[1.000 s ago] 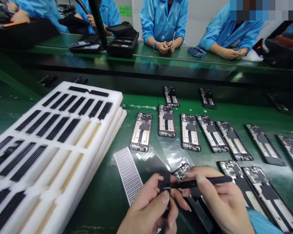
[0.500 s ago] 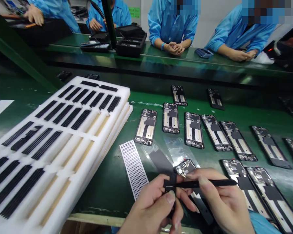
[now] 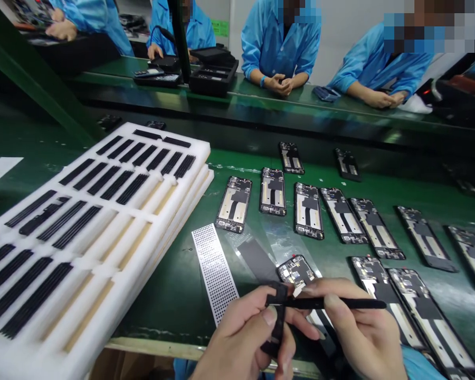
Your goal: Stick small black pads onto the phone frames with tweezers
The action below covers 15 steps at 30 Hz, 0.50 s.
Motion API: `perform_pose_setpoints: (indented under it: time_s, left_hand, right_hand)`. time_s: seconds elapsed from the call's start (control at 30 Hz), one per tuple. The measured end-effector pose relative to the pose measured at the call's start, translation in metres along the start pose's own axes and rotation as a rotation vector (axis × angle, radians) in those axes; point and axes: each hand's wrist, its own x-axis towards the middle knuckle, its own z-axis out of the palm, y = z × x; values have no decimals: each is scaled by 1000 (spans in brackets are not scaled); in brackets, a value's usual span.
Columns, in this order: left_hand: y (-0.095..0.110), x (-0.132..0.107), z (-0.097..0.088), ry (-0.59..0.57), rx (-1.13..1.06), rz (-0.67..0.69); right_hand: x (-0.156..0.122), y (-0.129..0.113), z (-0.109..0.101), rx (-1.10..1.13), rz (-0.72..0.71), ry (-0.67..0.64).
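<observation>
Pinched between the thumb and fingers of my left hand (image 3: 241, 335) is a narrow black plastic strip-like part (image 3: 277, 330), held roughly upright. My right hand (image 3: 364, 335) grips slim black tweezers (image 3: 352, 304), lying almost level, with their tip at the upper part of the black piece. Whether the tip pinches anything is too small to tell. Just beyond my fingers lies an opened phone (image 3: 296, 268) with its circuit board bare; my hands cover its lower portion. A clear film with a dark grey rectangle (image 3: 255, 258) and a white sheet of black dots (image 3: 214, 269) lie near my left hand.
Stacked white foam trays (image 3: 176, 198) with black strips in slots fill the left. Several opened phones (image 3: 273, 192) lie across the green bench (image 3: 162, 295). Behind a raised ledge, people in blue coats (image 3: 281, 47) stand near a black box (image 3: 212, 74). A green post crosses the upper left.
In my left hand the black part has turned, so more of its length shows. The tweezers remain at its upper part. The whole view has shifted slightly.
</observation>
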Motion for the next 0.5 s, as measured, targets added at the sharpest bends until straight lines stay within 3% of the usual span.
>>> perform_pose_setpoints:
  time_s: [0.13, 0.27, 0.33, 0.4, 0.5]
  left_hand:
    - [5, -7, 2, 13, 37, -11]
    - [12, -44, -13, 289, 450, 77]
    - [9, -68, -29, 478, 740, 144]
    - [0, -89, -45, 571, 1114, 279]
    - [-16, -105, -62, 459, 1845, 588]
  right_hand:
    - [8, -2, -10, 139, 84, 17]
    - [20, 2, -25, 271, 222, 220]
    - [14, 7, -22, 148, 257, 104]
    - [0, 10, -9, 56, 242, -126]
    - [-24, 12, 16, 45, 144, -293]
